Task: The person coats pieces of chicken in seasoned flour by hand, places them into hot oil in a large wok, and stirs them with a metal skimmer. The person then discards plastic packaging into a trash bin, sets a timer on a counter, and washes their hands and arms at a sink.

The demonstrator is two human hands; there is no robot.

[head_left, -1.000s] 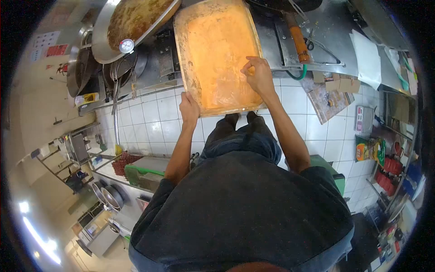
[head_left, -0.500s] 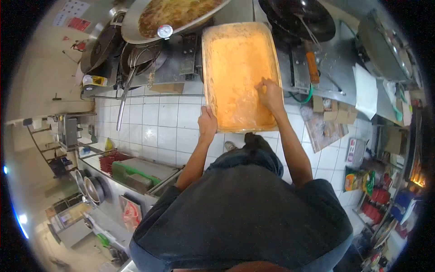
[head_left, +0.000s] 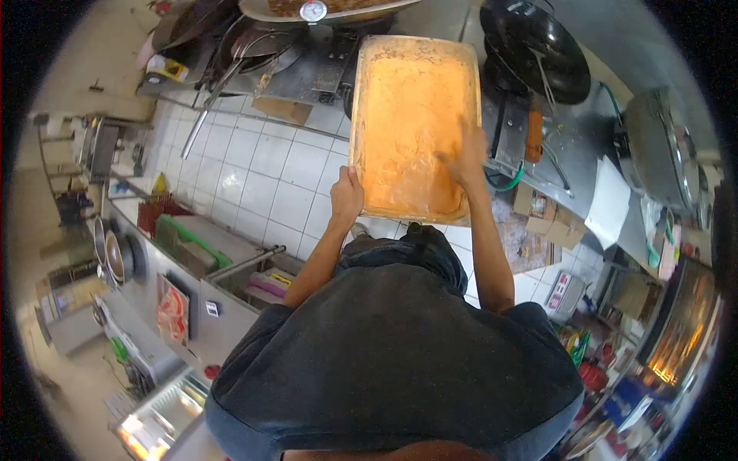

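A rectangular tray with an orange layer inside is held out in front of my body. The fingers of my left hand are wrapped round its near left edge. Over the right part of the tray is my right hand, smeared by motion, so its fingers cannot be made out. Near that hand, the orange surface looks wrinkled and shiny.
Behind the tray runs a metal counter with a black wok, a wooden-handled tool and a pan with a round thermometer. White paper lies at right. A glowing heater stands far right, a worktop at left.
The view has turned, so the room has shifted round the tray. My left hand keeps its hold on the edge. My right hand, earlier with curled fingers, is now blurred over the tray's right side.
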